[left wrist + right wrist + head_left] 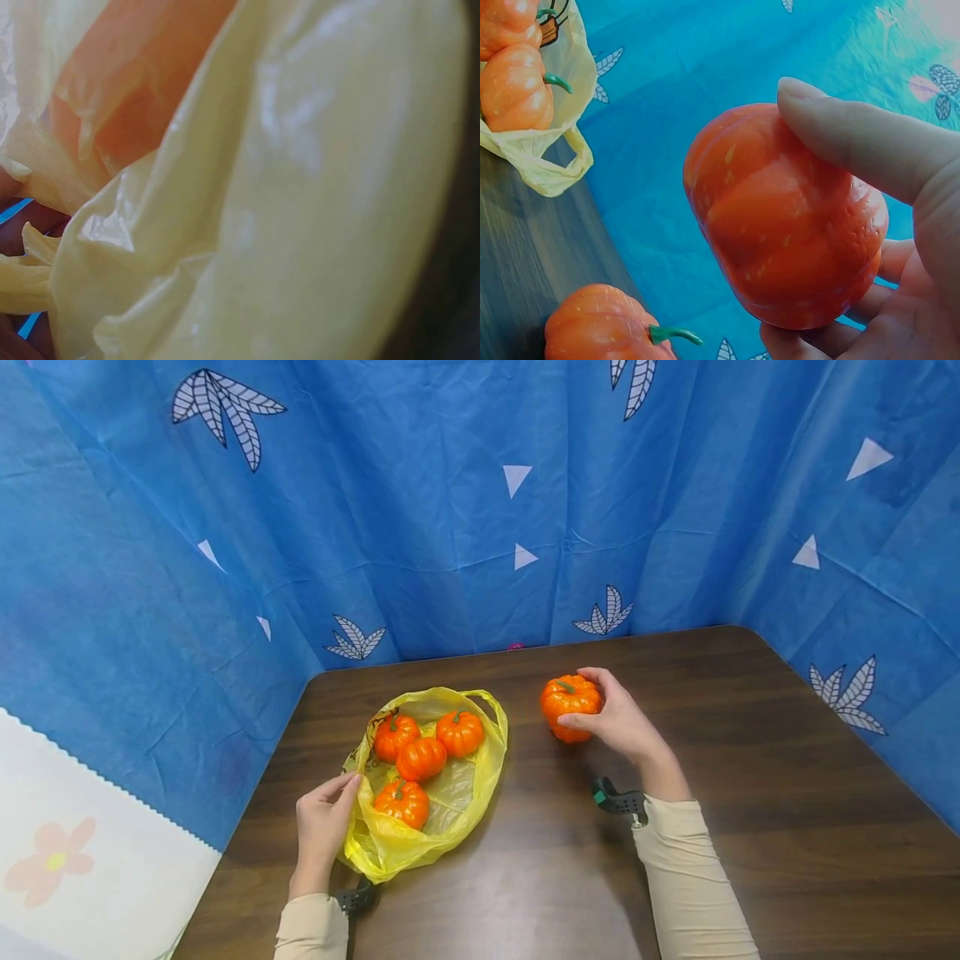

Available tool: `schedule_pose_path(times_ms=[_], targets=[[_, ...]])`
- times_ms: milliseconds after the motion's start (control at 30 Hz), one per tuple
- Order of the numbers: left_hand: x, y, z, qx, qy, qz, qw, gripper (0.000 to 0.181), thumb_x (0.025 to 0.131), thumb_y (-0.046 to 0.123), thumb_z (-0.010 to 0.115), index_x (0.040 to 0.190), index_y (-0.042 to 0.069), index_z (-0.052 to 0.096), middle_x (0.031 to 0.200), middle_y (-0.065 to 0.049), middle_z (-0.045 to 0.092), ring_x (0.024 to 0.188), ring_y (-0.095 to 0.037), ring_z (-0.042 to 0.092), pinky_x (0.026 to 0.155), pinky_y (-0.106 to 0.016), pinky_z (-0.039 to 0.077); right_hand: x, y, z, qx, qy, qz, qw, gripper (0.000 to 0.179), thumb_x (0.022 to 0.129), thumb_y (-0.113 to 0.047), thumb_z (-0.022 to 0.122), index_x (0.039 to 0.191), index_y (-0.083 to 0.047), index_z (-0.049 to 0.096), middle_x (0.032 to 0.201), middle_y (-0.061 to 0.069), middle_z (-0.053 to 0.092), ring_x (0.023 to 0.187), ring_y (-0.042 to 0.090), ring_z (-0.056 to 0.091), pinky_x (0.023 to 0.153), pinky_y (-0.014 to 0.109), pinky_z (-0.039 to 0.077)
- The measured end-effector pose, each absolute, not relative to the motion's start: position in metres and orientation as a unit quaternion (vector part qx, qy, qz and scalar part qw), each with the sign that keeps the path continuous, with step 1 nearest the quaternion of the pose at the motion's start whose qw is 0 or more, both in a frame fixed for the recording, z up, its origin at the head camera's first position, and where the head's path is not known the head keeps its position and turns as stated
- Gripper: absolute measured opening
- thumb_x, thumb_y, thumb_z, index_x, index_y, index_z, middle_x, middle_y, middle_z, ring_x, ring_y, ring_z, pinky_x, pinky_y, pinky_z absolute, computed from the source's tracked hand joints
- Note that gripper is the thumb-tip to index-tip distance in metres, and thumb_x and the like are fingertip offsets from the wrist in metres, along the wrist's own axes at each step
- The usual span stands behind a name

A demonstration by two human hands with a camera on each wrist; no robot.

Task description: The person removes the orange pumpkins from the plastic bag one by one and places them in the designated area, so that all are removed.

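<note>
My right hand (618, 718) grips an orange toy pumpkin (780, 217) with the thumb on one side and the fingers round the other. Just behind that one, a second pumpkin (600, 326) with a green stem sits on the table; in the head view the two overlap. At the left, my left hand (324, 822) pinches the rim of a yellow plastic bag (450, 793) between thumb and fingers. The bag lies with its mouth wide, and several orange pumpkins (422, 758) rest inside. Yellow plastic fills most of the left wrist view, hiding much of that hand.
Both hands are over a dark brown wooden table (525, 877). A blue curtain (450, 527) with leaf and triangle prints hangs behind it and along the sides. White cloth with a flower print (75, 827) lies beyond the table's left edge. One bag handle (487, 700) loops up at the far side.
</note>
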State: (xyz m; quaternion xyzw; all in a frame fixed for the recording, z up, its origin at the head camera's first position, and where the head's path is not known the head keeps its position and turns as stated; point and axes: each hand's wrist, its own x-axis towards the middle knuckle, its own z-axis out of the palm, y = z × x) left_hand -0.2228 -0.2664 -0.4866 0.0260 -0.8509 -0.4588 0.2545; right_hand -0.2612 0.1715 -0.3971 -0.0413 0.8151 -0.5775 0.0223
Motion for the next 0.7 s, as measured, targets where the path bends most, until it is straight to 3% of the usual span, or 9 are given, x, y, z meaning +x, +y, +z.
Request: schedule_pose_path(times_ms=[700], targets=[[-0.221, -0.266, -0.484, 0.035, -0.853, -0.459, 0.245, 0.02, 0.093, 0.015, 0.072, 0.105, 0.0, 0.078, 0.103, -0.02, 0.076, 0.081, 0.017, 0.055, 0.072, 0.0, 0.045, -0.261, 0.189, -0.399, -0.004, 0.81, -0.586, -0.005, 0.088, 0.087, -0.023, 0.08, 0.155, -0.011, 0.026, 0.152, 0.018, 0.037, 0.132, 0.039, 0.043, 0.109, 0.053, 0.045]])
